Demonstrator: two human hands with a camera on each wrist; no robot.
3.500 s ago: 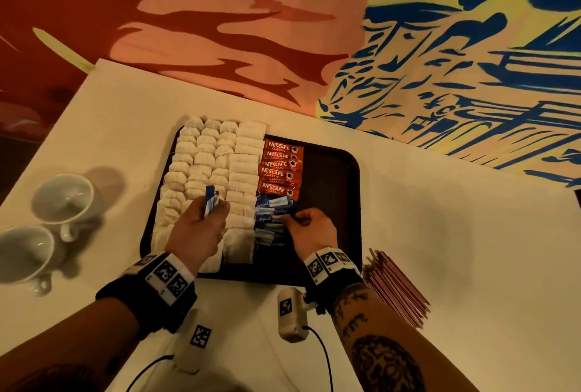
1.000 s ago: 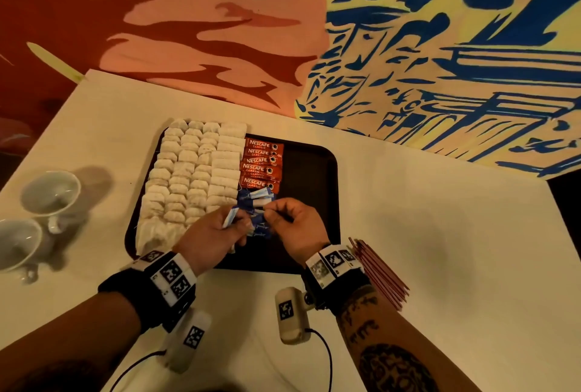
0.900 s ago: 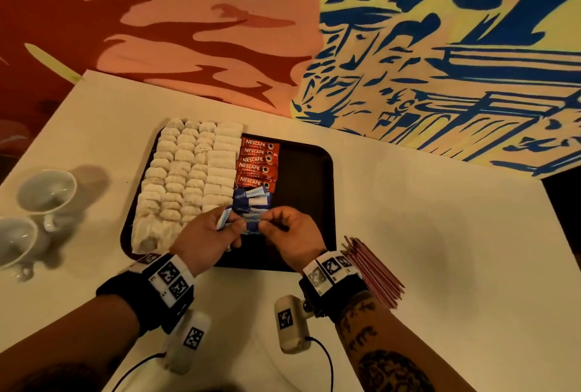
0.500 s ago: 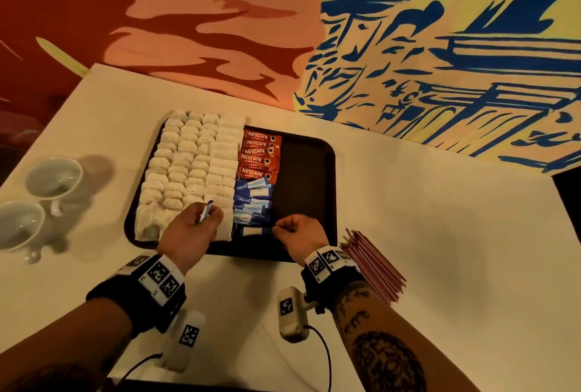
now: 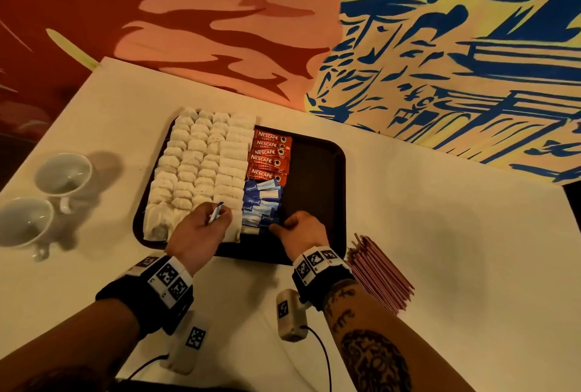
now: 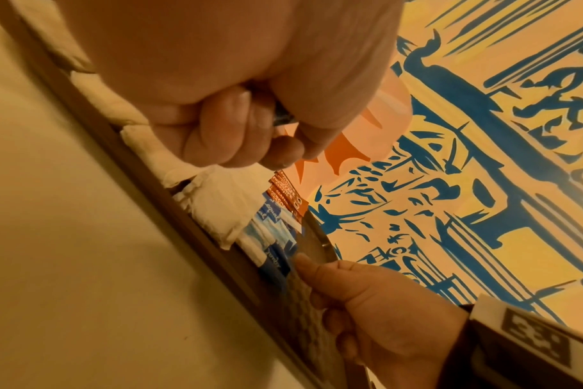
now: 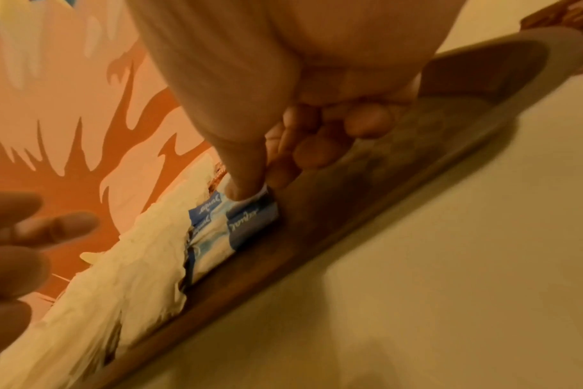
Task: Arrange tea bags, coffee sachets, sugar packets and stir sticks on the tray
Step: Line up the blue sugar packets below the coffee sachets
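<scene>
**Sugar column nearly laid; sticks still off the tray**

Tray (image 5: 314,171): tea bags (image 5: 201,165) fill the left part in rows; coffee sachets (image 5: 270,155) stacked beside them; sugar packets (image 5: 261,206) run below the sachets toward the near rim. Right strip bare. Right hand (image 5: 301,231), thumb and forefinger pinching the nearest packet's end, other fingers curled. Left hand (image 5: 198,231) over the near tea bags, closed round spare packets (image 5: 216,212). Stir sticks (image 5: 380,272) lie on the table, right of the tray. Left to do, by my reckoning: the spare packets, then the sticks.

Coffee sachets (image 5: 271,155) read "NESCAFE CLASSIC" (sugar packets (image 5: 261,203): "equal").
</scene>
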